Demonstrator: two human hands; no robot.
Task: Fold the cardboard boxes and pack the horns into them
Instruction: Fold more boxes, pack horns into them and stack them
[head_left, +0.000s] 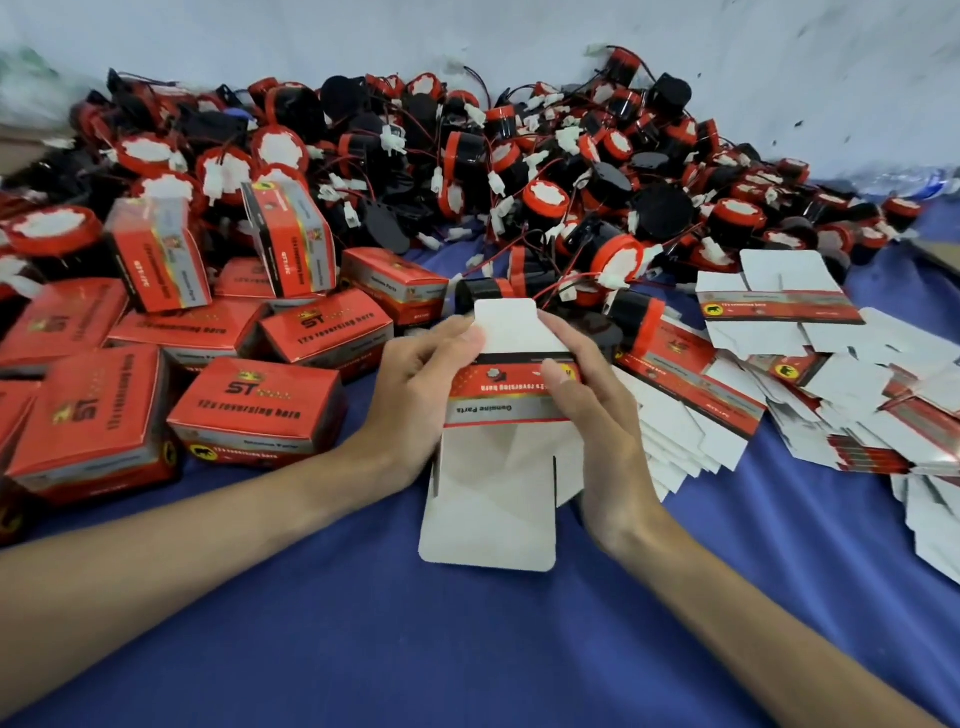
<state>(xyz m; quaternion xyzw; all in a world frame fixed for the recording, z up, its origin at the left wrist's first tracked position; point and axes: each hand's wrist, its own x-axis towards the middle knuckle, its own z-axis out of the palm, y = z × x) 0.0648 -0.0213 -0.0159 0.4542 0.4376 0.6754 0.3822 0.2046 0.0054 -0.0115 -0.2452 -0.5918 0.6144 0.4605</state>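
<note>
Head view: left hand (415, 384) and right hand (587, 410) fingers grasp flat box blank (498, 447) mid-frame, folding stage; next, square it open.

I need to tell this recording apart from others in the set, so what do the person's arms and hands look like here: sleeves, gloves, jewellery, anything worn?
Nothing is worn. Both forearms come in bare from the bottom corners of the frame, with no sleeve showing anywhere in view. The left hand and right hand have no gloves, rings, watch or wristband. No markings or tape show on them.
</note>
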